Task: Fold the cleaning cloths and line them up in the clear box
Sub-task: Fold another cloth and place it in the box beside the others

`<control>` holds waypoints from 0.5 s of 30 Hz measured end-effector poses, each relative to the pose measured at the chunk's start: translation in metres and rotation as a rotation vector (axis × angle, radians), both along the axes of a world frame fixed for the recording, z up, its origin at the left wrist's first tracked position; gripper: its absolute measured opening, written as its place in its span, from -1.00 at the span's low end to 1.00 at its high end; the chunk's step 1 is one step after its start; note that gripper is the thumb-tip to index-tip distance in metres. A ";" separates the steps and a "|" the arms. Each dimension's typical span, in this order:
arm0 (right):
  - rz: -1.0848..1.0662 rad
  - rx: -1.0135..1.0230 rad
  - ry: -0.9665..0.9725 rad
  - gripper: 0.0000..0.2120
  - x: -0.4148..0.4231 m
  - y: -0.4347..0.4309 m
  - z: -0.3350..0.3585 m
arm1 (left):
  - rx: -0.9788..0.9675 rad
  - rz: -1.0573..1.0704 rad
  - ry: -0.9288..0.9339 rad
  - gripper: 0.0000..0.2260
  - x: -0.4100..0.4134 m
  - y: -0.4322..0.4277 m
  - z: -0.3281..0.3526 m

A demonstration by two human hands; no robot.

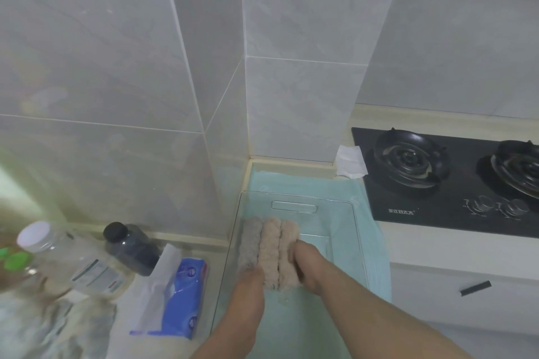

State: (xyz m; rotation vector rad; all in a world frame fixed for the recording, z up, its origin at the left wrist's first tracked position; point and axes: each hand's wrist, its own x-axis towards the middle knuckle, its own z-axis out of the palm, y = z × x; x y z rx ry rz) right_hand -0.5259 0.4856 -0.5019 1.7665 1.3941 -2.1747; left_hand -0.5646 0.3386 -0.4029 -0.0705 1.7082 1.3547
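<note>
Left hand (pixel 248 278): set at the near ends of the cloths; grip blurred, cannot be told.
Cleaning cloths (pixel 269 248): three, folded, ranged side by side by the left wall of the clear box (pixel 335 213).
Right hand (pixel 306 265): touching the rightmost; grip likewise untold.
Step judged: row being squared.
Next: gentle evening of ends, then withdrawal.

Home kitchen, black gas hob (pixel 455 181) set in pale counter (pixel 408 251), grey tiled walls (pixel 102 67)
</note>
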 end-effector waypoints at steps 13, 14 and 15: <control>0.215 0.198 -0.069 -0.73 0.019 -0.016 0.090 | 0.074 -0.241 0.042 -0.90 -0.044 0.010 0.063; 0.214 0.234 -0.062 -0.73 0.021 -0.019 0.102 | 0.095 -0.244 0.091 -0.90 -0.050 0.011 0.071; 0.219 0.275 -0.041 -0.72 0.024 -0.020 0.114 | 0.115 -0.242 0.144 -0.90 -0.056 0.011 0.078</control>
